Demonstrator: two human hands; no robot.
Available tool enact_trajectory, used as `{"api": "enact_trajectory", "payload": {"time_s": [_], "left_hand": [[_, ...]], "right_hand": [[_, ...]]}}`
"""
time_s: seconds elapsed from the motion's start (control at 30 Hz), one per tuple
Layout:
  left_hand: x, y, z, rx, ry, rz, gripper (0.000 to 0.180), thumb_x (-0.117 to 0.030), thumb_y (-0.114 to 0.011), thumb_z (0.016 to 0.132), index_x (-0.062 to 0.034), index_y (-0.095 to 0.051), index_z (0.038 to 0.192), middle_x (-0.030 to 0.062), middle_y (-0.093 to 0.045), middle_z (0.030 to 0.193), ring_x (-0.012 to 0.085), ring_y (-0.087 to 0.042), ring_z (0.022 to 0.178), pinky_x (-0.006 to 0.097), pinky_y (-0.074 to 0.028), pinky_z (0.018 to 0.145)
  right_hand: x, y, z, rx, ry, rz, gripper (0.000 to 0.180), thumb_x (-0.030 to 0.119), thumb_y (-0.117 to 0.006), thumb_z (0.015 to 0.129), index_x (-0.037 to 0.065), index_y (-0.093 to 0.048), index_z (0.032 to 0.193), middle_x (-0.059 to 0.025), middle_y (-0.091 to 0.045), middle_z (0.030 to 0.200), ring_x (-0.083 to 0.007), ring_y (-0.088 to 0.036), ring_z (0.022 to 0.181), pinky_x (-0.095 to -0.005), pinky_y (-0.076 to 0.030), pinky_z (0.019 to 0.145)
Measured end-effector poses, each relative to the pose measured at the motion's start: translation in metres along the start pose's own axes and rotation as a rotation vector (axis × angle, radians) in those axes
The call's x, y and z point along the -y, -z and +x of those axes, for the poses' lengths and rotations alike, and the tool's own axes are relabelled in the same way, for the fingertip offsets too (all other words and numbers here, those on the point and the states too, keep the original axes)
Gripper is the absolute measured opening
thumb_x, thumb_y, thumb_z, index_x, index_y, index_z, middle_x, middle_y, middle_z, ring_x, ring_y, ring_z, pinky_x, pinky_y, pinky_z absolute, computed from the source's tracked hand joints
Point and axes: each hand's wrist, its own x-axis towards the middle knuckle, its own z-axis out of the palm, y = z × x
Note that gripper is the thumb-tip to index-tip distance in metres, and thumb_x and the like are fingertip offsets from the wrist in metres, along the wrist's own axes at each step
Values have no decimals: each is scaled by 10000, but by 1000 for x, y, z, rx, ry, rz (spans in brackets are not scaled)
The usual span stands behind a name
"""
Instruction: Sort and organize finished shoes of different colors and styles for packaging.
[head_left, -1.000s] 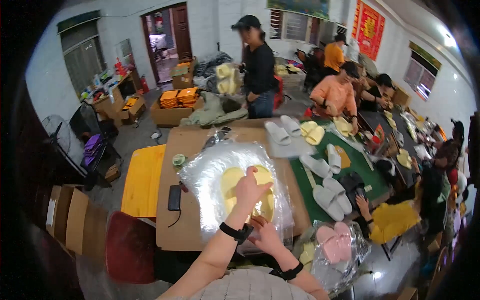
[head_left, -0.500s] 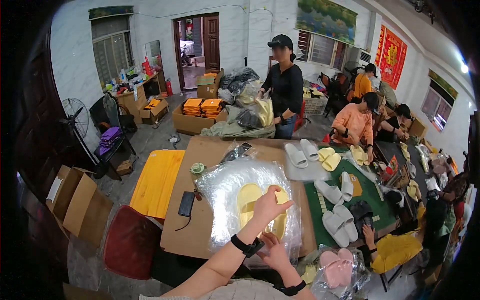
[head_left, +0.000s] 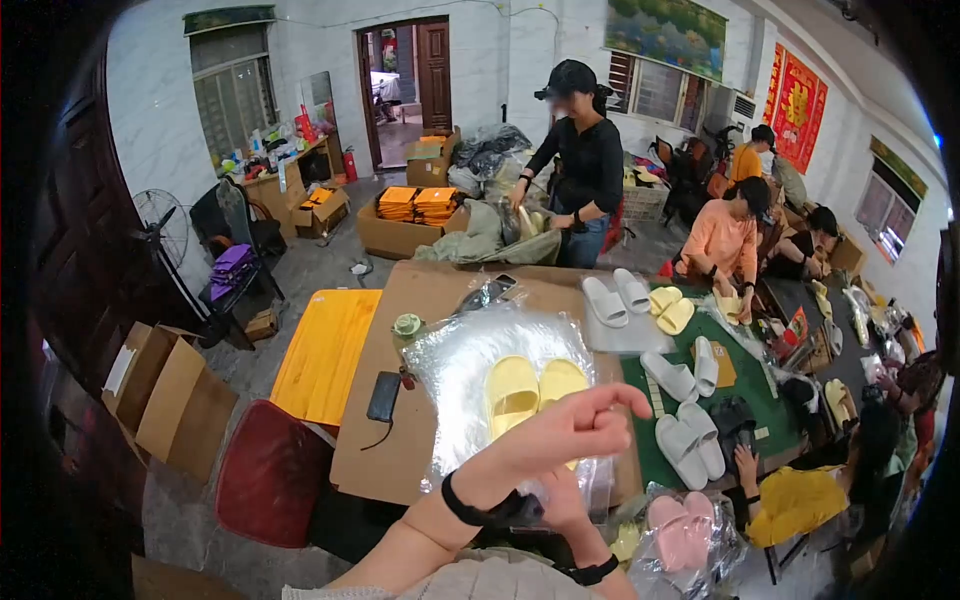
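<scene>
Single head-worn fisheye view, looking down and forward from close above the left hand; table beyond it, room behind.

Clear plastic bag on table; orange packs in brown carton; red wall sign

Glossy, crinkled clear plastic bag, smooth matt yellow foam-like slippers inside, matt brown board tabletop, flat green mat, dull corrugated cardboard boxes, shiny black phone, smooth orange wooden bench
</scene>
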Motion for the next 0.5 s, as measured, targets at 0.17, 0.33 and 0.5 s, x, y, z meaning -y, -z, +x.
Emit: {"api": "enact_trajectory", "payload": {"time_s": [0.17, 0.33, 0.5], "left_hand": [[-38, -53, -34, 398, -447, -300, 523, -359, -772, 833, -16, -559, 1166, -54, -484, 805, 92, -485, 714, 216, -403, 749], [-98, -89, -66, 661, -621, -396, 307, -338, -467, 1025, -125, -655, 910, 51, -562, 856, 209, -514, 941, 506, -445, 1074], [-87, -89, -77, 567, -669, -371, 305, -337, -475, 1021, -124, -654, 896, 45, -557, 836, 209, -516, 923, 511, -447, 1067]], "right_hand": [[11, 10, 6, 9, -72, 40, 532, 182, -692, 832, 41, -526, 1318, -174, -538, 1336, -329, -516, 1247, -397, -413, 1044], [16, -6, 7, 5, -9, 21, 565, 178, -760, 737, 15, -573, 1244, -183, -549, 1298, -387, -504, 1211, -449, -422, 1034], [-39, -49, -7, -32, -283, 642, 602, 142, -768, 677, 8, -579, 1233, -180, -545, 1306, -387, -509, 1212, -453, -427, 1031]]}}
